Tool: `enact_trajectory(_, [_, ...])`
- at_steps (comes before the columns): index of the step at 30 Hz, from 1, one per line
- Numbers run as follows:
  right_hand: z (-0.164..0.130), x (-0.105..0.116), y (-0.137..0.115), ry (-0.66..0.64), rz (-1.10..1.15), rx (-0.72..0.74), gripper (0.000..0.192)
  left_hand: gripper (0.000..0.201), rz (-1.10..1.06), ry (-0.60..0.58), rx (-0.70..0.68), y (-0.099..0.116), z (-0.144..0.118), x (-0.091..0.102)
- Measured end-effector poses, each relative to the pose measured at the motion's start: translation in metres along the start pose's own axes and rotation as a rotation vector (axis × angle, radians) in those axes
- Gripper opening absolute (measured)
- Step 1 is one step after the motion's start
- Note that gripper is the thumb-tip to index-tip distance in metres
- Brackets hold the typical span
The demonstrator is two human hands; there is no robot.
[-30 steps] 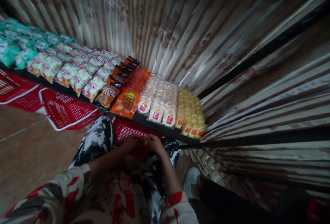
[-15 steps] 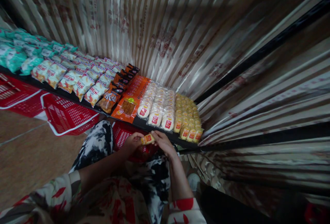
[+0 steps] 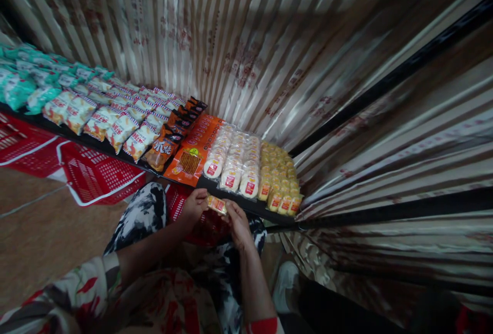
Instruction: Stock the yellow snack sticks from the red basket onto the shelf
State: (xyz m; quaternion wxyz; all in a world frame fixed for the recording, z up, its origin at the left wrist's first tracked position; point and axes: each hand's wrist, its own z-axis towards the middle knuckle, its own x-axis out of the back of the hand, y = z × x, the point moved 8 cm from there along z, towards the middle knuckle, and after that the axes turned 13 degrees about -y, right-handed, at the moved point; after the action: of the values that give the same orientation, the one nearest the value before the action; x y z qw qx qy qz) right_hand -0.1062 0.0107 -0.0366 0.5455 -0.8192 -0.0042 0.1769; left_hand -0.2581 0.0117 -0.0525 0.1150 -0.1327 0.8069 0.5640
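Observation:
A small yellow snack packet with a red label (image 3: 216,204) is held between both my hands just below the shelf's front edge. My left hand (image 3: 195,204) grips its left end and my right hand (image 3: 235,217) grips its right end. Straight ahead on the black shelf (image 3: 231,198) lie rows of the same yellow packets (image 3: 280,175), and left of them rows of white round packets (image 3: 234,158). Below my hands sits a red basket (image 3: 181,201), partly hidden by my arms and knee.
Further left on the shelf lie an orange flat pack (image 3: 194,145), brown bags (image 3: 169,136), striped snack bags (image 3: 115,116) and teal bags (image 3: 23,80). More red baskets (image 3: 96,175) stand on the floor under the shelf. A striped curtain (image 3: 269,52) hangs behind and to the right.
A second ago both hands were down in the red basket with no packet showing. They have since risen toward the shelf edge holding the yellow packet between them.

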Motion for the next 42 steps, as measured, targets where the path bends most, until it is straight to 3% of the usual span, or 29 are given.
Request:
enact_trajectory(11, [0.003,0.002,0.020,-0.070,-0.005,0.035,0.050,0.032,0.031,0.022,-0.005,0.012,0.009,-0.005])
enact_trajectory(18, [0.005,0.002,0.012,-0.107,-0.144,0.157,0.040,0.031,0.095,-0.002,-0.068,0.027,0.014,-0.019])
enact_trajectory(24, [-0.001,0.013,-0.006,0.050,-0.517,0.315,0.027,0.029,0.273,-0.099,-0.136,0.032,0.020,-0.038])
enact_trajectory(32, [-0.016,0.022,-0.028,0.191,-0.784,0.349,0.040,0.031,0.540,-0.172,-0.272,0.039,0.020,-0.075])
enact_trajectory(42, [-0.033,0.059,-0.049,0.486,-1.007,0.413,0.044,0.033,0.714,-0.203,-0.338,0.041,0.023,-0.132])
